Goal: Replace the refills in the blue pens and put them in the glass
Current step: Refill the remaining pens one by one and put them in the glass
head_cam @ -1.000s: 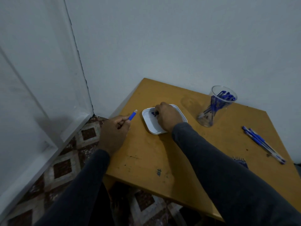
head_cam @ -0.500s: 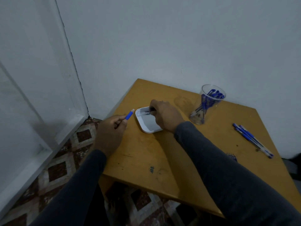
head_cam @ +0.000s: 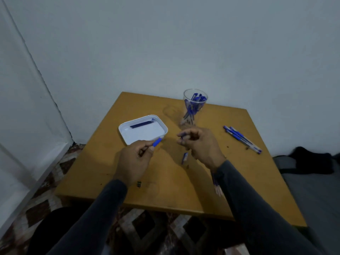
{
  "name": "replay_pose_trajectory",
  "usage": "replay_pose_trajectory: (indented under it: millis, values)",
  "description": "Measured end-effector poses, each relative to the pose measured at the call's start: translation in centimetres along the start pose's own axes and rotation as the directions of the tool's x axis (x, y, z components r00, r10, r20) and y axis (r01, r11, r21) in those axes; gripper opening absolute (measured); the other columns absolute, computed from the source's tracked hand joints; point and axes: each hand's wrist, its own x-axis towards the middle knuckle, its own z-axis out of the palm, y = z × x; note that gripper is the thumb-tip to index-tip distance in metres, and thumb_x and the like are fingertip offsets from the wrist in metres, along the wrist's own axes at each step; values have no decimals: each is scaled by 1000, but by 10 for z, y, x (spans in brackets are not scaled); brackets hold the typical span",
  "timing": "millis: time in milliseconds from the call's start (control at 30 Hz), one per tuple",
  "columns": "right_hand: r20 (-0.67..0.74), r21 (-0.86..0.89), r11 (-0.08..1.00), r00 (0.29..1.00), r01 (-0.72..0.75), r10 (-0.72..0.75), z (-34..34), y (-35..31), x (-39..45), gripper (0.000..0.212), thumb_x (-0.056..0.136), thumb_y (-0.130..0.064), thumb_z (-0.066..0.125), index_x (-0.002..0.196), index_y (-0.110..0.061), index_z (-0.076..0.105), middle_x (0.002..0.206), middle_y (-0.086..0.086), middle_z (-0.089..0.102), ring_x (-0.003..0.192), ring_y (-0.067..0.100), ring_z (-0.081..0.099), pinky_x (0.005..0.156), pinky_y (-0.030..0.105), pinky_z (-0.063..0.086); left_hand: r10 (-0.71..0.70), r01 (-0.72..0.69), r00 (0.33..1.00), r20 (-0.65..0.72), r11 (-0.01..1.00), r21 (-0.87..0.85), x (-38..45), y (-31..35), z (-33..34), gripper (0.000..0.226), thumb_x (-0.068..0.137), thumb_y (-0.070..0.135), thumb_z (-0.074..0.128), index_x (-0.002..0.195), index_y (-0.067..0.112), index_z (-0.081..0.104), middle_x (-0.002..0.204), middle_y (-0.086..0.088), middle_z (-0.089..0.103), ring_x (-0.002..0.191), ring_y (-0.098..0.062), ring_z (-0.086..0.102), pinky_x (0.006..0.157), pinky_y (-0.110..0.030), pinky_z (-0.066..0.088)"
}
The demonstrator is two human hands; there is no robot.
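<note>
Plain room in a home, likely: small wooden table pushed into a bare white wall corner, patterned tile floor, grey bedding at right.

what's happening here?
A person is refilling blue pens at a wooden table. The left hand holds a pen barrel; the right hand pinches something small and dark, likely a refill. More refills lie in the white tray, the glass holds pens, and more pens lie loose.
</note>
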Motion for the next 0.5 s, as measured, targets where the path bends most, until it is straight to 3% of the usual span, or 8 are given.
replay_pose_trajectory:
  millis: [67,167,333,500]
  values:
    - [-102,57,998,995,-4,9,-6,13,-10,7,94,-8,71,98,-6,77,62,-15,62,53,1,54,45,14,40,15,-16,999,48,1000,16,-6,6,12,18,96,16,66,110,24,75,84,6,72,76,-15,65,69,-35,57]
    - [-177,204,979,983,-17,54,-12,25,-25,11,98,-11,67,102,-9,76,73,1,68,63,14,59,43,27,47,14,-16,994,106,1000,26,-15,13,28,20,96,18,66,113,24,74,91,12,72,83,-8,66,74,-26,54]
    - [-206,350,936,973,-27,105,-16,29,-39,18,104,-14,58,108,1,66,92,14,76,77,21,70,49,29,55,47,-61,986,162,995,81,-23,21,42,22,96,18,65,116,25,74,94,14,70,87,-6,64,73,-18,50]
    - [-189,366,930,977,-22,97,-15,24,-45,20,105,-15,55,111,3,61,91,15,76,75,23,73,48,28,56,77,-96,977,200,991,89,-24,27,48,25,96,16,65,116,30,72,93,16,68,86,-7,64,72,-17,51]
